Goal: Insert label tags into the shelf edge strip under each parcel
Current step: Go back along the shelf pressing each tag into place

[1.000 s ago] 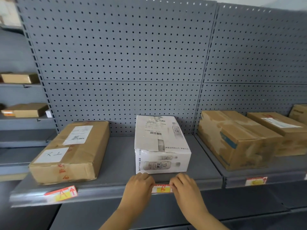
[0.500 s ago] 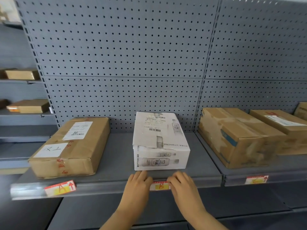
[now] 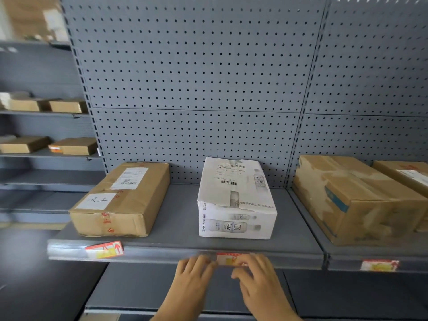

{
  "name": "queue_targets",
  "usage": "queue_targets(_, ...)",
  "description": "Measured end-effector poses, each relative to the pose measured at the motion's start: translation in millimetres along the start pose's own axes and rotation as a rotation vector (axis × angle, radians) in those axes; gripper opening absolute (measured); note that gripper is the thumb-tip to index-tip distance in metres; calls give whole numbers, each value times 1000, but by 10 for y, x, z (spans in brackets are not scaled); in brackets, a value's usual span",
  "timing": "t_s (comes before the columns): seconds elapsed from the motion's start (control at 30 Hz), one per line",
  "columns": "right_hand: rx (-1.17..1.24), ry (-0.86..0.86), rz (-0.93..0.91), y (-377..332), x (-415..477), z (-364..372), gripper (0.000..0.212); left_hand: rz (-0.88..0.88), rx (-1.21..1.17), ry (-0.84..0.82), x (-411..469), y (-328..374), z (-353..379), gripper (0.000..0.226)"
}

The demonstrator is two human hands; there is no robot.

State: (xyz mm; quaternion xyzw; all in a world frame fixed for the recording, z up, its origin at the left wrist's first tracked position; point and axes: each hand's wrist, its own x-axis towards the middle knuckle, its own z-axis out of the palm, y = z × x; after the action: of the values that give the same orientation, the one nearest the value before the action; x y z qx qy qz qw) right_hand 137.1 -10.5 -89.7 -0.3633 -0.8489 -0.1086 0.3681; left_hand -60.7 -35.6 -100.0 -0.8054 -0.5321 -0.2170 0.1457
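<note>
A red, white and yellow label tag (image 3: 228,259) sits on the grey shelf edge strip (image 3: 162,254), right under the white parcel (image 3: 234,198). My left hand (image 3: 194,274) has its fingertips on the tag's left end. My right hand (image 3: 257,276) has bent fingers on the tag's right end and lower edge. Both hands come up from below the shelf edge. Under the brown parcel (image 3: 122,200) on the left, another tag (image 3: 105,250) sits tilted in the strip. A third tag (image 3: 379,265) is in the strip of the neighbouring shelf, below a brown parcel (image 3: 354,200).
A grey pegboard wall (image 3: 196,89) backs the shelves. One more brown parcel (image 3: 407,174) lies at the far right. Side shelves on the left carry flat brown boxes (image 3: 74,145). A lower shelf (image 3: 143,290) juts out beneath my hands.
Both hands have slid a little lower on the strip, so more of the tag shows between them. The view has shifted slightly; the parcels have not moved.
</note>
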Motion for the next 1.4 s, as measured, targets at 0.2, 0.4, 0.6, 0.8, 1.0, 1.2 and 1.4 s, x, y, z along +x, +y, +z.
queue_targets(0.2, 130, 24, -63, -276, 247, 233, 23, -131, 20, 99, -185, -257, -168, 35)
queue_targets(0.4, 266, -129, 9, -928, 744, 525, 38, -407, 49, 165, -373, -855, -708, 16)
queue_targets(0.6, 334, -162, 24, -1627, 1233, 890, 17, -653, 90, 41, -730, -1681, -1062, 30)
queue_targets(0.8, 296, -241, 159, -2066, 1495, 1228, 24, -550, 49, -66, -956, -2245, -1097, 40)
queue_targets(1.0, 178, -258, 295, -2226, 1519, 1368, 22, -424, -52, -91, -990, -2427, -1014, 28)
queue_targets(1.2, 116, -305, 311, -2209, 1557, 1357, 17, -435, -121, -83, -882, -2435, -959, 2)
queue_targets(1.4, 84, -331, 301, -2174, 1502, 1322, 14, -382, -49, -146, -801, -2417, -986, 11)
